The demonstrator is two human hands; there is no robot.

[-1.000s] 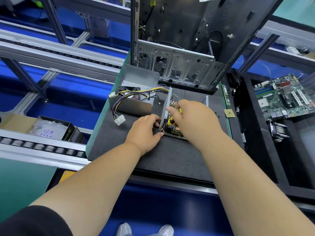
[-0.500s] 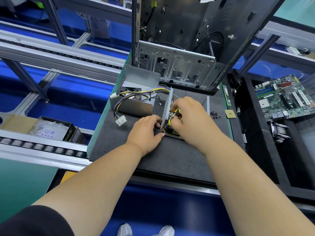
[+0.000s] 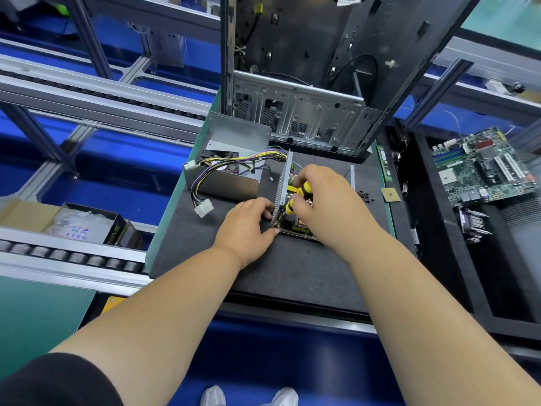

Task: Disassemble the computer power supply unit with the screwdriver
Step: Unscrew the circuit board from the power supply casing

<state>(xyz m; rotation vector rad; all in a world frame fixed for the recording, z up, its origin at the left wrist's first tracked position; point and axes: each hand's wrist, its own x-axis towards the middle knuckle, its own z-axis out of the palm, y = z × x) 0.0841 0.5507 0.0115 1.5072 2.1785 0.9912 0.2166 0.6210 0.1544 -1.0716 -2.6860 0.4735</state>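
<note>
The opened grey metal power supply unit [image 3: 288,197] lies near the middle of the dark grey matted surface [image 3: 292,268], a little toward its far edge. Its perforated side wall stands upright on edge, and behind it a strip of circuit board with coils and a dark capacitor shows; most of the inside is hidden under the person's hands.

The left hand [image 3: 248,227] grips the near end of that upright wall, fingers curled over its edge and thumb at the lower corner, presumably to keep the light chassis from skating about while a screw is turned. The right hand [image 3: 328,206] is wrapped round the yellow and black handled screwdriver [image 3: 295,199], held slanted down and toward the left hand, so that the tip drops into the unit close to the wall. I cannot see the tip or the screw it is meant for.

Just to the left, touching the far-left edge of the surface, sits the removed grey sheet-metal cover with its fan [image 3: 225,174]; a bundle of yellow, purple and black wires [image 3: 234,162] arches from it to the unit, and a white plug [image 3: 203,208] lies on the mat.

A scatter of small black screws [image 3: 365,197] rests toward the right edge, likely parked clear of the work. The bare steel computer case [image 3: 298,83] stands upright at the far edge, and a green motherboard [image 3: 486,165] lies well apart in the black tray [image 3: 439,230] to the right.
</note>
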